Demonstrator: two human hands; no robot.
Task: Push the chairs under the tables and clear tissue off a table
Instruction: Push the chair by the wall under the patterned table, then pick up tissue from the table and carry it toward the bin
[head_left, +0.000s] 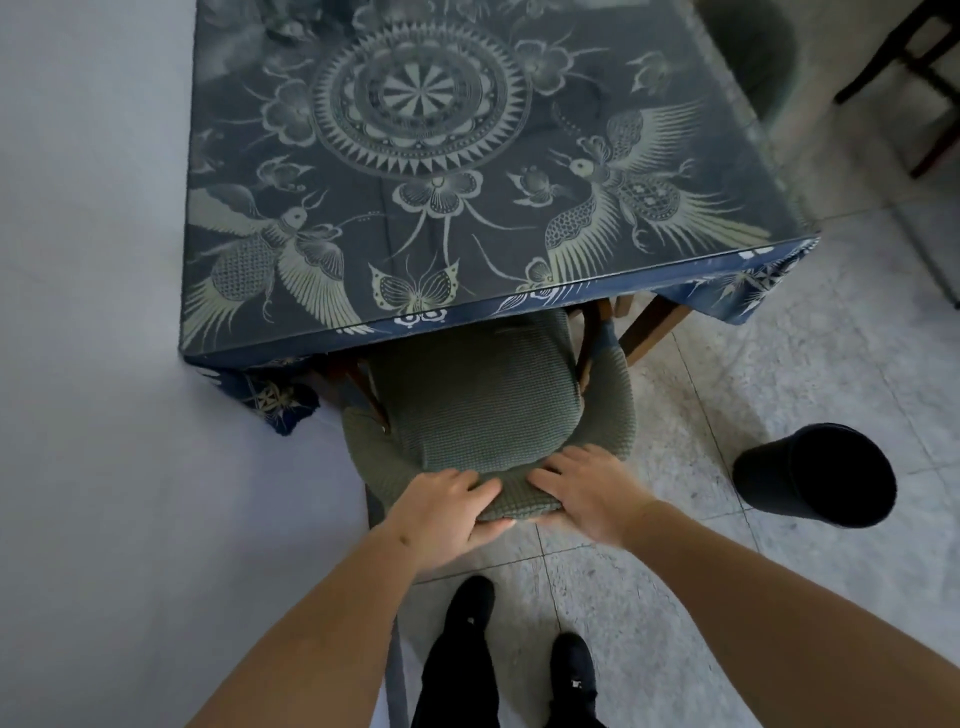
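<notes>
Green-covered chair (483, 395) sits at the centre of the frame, its seat front already tucked beneath the near edge of the table (415, 156), its curved backrest toward the bottom. Both hands are clamped over the backrest's top rail: the left hand (441, 506) with fingers curled over it, the right hand (587, 491) flatter, just beside it. To finish the push well, I would press evenly with both hands so the chair runs straight and does not snag the hanging blue tablecloth (727, 291). The chair faces the upper part of the frame, its front-to-back axis running nearly vertical. A black bin (815, 475) stands on the tiled floor (779, 384) at right, clear of the chair.
</notes>
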